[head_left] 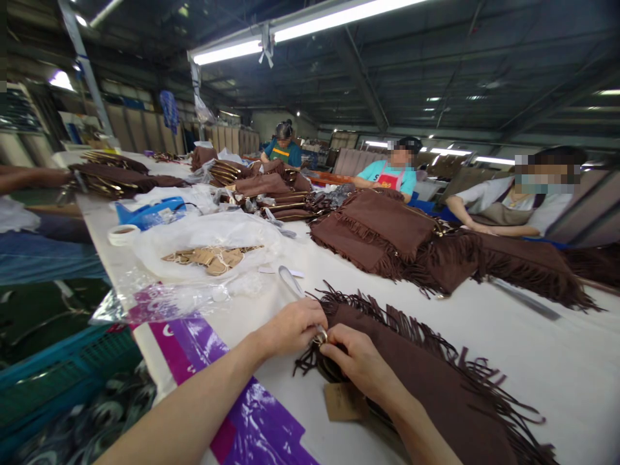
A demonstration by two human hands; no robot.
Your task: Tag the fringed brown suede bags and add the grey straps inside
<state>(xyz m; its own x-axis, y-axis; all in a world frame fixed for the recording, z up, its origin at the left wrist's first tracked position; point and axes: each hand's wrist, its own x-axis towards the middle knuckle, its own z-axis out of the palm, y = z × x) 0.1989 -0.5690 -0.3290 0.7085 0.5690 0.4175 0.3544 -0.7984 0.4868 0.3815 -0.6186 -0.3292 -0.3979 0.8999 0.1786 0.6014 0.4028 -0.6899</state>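
Head view: at lower left, a teal crate (62, 368) holds coiled, wrapped items; left of centre, a clear plastic bag (159, 248) carries brown tags (213, 258). Below centre, the left hand (295, 326) and right hand (356, 358) pinch, fingertips nearly meeting, a small metal fitting (320, 337), apparently a clasp, at the fringed brown bag (426, 374) on the tabletop (557, 349).

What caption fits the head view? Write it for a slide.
Left hand and right hand pinch a metal fitting beside a fringed brown bag.
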